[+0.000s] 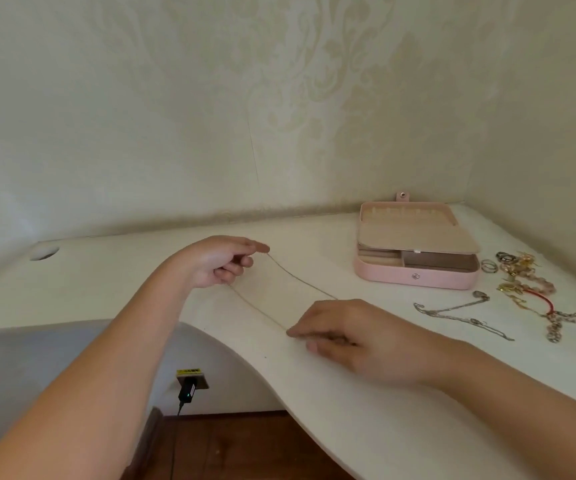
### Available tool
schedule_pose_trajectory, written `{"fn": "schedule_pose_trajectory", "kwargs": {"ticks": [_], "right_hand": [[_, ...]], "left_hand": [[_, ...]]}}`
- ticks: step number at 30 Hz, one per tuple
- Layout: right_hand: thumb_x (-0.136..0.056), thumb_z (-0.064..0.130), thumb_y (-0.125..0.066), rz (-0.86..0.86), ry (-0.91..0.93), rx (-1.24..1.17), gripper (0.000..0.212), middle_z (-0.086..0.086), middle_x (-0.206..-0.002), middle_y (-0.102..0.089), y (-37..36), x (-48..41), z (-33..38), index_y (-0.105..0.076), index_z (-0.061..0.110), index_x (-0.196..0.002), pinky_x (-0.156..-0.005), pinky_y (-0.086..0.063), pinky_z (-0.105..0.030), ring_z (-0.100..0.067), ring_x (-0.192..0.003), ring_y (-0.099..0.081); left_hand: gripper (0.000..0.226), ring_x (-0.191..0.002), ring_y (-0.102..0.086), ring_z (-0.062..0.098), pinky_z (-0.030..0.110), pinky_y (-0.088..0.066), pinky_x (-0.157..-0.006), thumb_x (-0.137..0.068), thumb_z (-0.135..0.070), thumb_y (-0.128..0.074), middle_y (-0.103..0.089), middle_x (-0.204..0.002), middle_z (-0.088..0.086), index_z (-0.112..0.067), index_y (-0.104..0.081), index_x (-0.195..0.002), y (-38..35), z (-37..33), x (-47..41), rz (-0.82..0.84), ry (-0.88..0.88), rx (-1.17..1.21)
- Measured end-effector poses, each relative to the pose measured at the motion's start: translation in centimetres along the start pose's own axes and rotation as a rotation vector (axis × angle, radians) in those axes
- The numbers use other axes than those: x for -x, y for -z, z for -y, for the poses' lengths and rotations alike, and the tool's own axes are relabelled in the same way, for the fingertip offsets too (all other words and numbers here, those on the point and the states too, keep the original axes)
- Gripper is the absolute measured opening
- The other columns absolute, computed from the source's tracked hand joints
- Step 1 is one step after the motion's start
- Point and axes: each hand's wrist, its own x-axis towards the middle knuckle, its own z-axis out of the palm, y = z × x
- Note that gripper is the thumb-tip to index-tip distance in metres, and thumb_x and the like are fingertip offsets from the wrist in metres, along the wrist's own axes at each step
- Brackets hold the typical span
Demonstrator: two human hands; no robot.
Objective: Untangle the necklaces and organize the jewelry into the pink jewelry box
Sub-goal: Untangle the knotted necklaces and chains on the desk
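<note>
A thin pale chain necklace (300,280) is stretched as a long loop just above the white desk (314,393). My left hand (224,263) pinches its far end between thumb and forefinger. My right hand (345,336) pinches the near end, knuckles up, close to the desk's front edge. The pink jewelry box (414,277) stands open at the back right, its beige tray swung up over the lower compartments. A tangled silver chain (459,315) lies in front of the box.
Right of the box lies a heap of jewelry: rings (496,261), gold pieces (518,268), a red cord (541,299) and a chunky chain (563,322). A cable hole (44,252) sits at the desk's far left. A plug and cable (188,389) hang below the curved edge.
</note>
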Motion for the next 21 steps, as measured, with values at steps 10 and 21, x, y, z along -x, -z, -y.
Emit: {"fn": "schedule_pose_trajectory", "kwargs": {"ticks": [10,21], "right_hand": [[-0.083,0.004,-0.067,-0.396,-0.255,0.044,0.029,0.020,-0.077,-0.068,1.8,-0.1,-2.1,-0.067,0.033,-0.078,-0.071,-0.048,-0.012,0.005,-0.080,-0.062],[-0.098,0.025,-0.046,-0.209,-0.416,0.289,0.021,0.005,-0.103,-0.069,0.5,0.4,-0.1,-0.064,0.023,-0.110,-0.082,-0.044,-0.029,-0.015,-0.095,-0.062]], "left_hand": [[0.039,-0.114,-0.053,0.025,0.030,-0.040,-0.090,-0.090,-0.027,-0.062,-0.052,-0.125,0.006,-0.017,-0.054,-0.127,-0.8,1.7,0.5,-0.491,-0.182,-0.847],[0.063,-0.148,0.011,0.024,0.046,0.007,-0.118,-0.101,-0.048,-0.015,0.012,-0.161,0.004,-0.019,0.008,-0.153,-9.4,5.9,4.9,-0.274,-0.159,-1.045]]}}
